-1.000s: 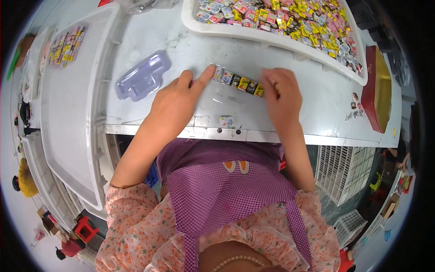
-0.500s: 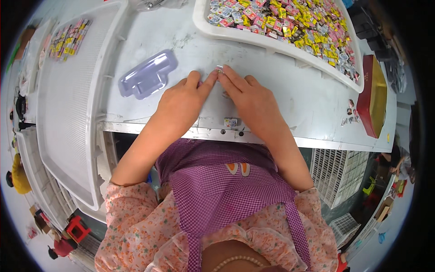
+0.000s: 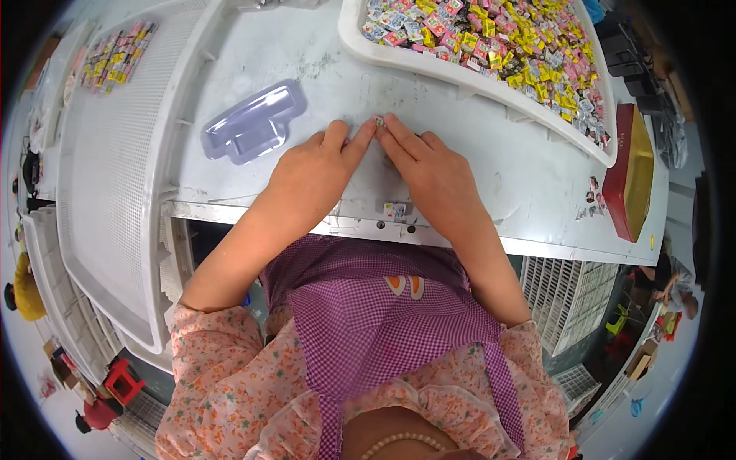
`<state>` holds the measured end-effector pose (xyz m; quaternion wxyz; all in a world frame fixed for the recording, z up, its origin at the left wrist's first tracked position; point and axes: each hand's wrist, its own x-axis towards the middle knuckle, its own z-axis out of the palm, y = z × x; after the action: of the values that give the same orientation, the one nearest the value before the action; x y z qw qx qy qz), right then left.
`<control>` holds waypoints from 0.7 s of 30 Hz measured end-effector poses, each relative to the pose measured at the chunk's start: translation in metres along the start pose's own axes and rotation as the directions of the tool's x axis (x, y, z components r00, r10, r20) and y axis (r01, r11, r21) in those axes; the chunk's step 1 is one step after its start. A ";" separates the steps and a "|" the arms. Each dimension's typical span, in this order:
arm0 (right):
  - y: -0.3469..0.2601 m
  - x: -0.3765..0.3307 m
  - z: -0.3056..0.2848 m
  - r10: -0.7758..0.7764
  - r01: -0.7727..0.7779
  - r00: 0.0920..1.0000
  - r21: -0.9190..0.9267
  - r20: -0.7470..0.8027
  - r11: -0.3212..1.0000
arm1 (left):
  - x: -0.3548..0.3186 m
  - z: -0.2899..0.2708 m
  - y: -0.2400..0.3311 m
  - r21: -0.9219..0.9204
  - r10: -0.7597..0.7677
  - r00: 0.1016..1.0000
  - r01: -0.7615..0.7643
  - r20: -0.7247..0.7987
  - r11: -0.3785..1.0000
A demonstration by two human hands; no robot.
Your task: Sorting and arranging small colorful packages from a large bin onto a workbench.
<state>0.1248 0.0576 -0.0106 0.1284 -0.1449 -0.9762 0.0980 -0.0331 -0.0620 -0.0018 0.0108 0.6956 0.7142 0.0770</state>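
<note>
Between the fingertips of both hands is a tiny wrapped piece, too small to make out further. My left hand is closed, its index finger pressed to the piece from the left. A bit of something purple shows under its fingers, mostly hidden. My right hand meets the piece from the right with fingers together and bent down. Left of my left hand lies a clear, bluish moulded plastic tray. Another small wrapped piece sits near the table's front edge, between my forearms.
A white tray heaped with small pink, yellow and white wrapped pieces stands far right. At left is a white mesh tray with wrapped stick-like bundles. A red and gold box and several loose pieces lie right.
The view has shifted slightly. My fingertips stay together; the pale, shiny bit that stuck out beyond them now shows as a small patterned piece between them.
</note>
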 end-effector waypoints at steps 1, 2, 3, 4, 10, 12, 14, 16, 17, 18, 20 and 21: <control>0.000 -0.001 0.000 0.006 -0.006 1.000 0.005 -0.001 1.000 | 0.000 0.001 0.000 -0.026 -0.009 1.000 0.009 -0.001 1.000; 0.002 -0.001 0.001 0.004 -0.004 1.000 0.003 -0.006 1.000 | 0.000 0.001 -0.001 -0.051 -0.017 1.000 0.017 -0.003 0.999; 0.004 -0.002 0.003 -0.006 0.006 1.000 0.024 -0.011 1.000 | 0.000 -0.001 -0.001 -0.046 -0.016 1.000 0.016 -0.007 0.999; 0.007 -0.003 0.004 -0.015 0.016 1.000 0.045 -0.017 0.999 | -0.001 -0.002 -0.002 -0.108 -0.041 0.999 0.044 0.030 0.993; 0.024 -0.016 -0.013 0.510 -0.192 0.841 0.781 -0.180 0.594 | -0.005 -0.008 -0.006 -0.604 -0.243 0.970 0.199 0.009 0.772; 0.040 -0.031 -0.024 0.611 -0.170 0.792 0.959 -0.003 0.225 | -0.007 -0.007 -0.003 -0.762 -0.329 0.944 0.233 0.028 0.604; 0.041 -0.038 -0.026 0.632 -0.110 0.750 0.978 0.198 -0.176 | -0.005 -0.007 0.002 -0.849 -0.392 0.892 0.377 0.225 0.371; 0.026 -0.043 -0.024 0.673 -0.103 0.703 0.970 0.229 -0.222 | 0.002 -0.002 0.011 -0.887 -0.387 0.893 0.357 0.231 0.294; 0.017 -0.046 -0.022 0.674 -0.102 0.702 0.970 0.228 -0.222 | 0.006 0.002 0.018 -0.915 -0.392 0.889 0.339 0.235 0.220; 0.008 -0.047 -0.020 0.671 -0.198 0.720 0.979 0.175 -0.044 | 0.009 0.006 0.024 -0.915 -0.388 0.891 0.338 0.236 0.220; -0.003 -0.048 -0.012 0.663 -0.281 0.738 0.950 0.122 0.138 | 0.016 0.015 0.037 -0.911 -0.408 0.904 0.267 0.125 0.313; -0.007 -0.050 -0.003 0.636 -0.330 0.771 0.875 0.034 0.354 | 0.018 0.017 0.042 -0.843 -0.365 0.930 0.165 -0.039 0.512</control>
<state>0.1704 0.0363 -0.0176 0.2986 -0.3624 -0.6772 0.5665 0.0097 -0.0412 -0.0115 0.2720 0.4773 0.6882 0.4739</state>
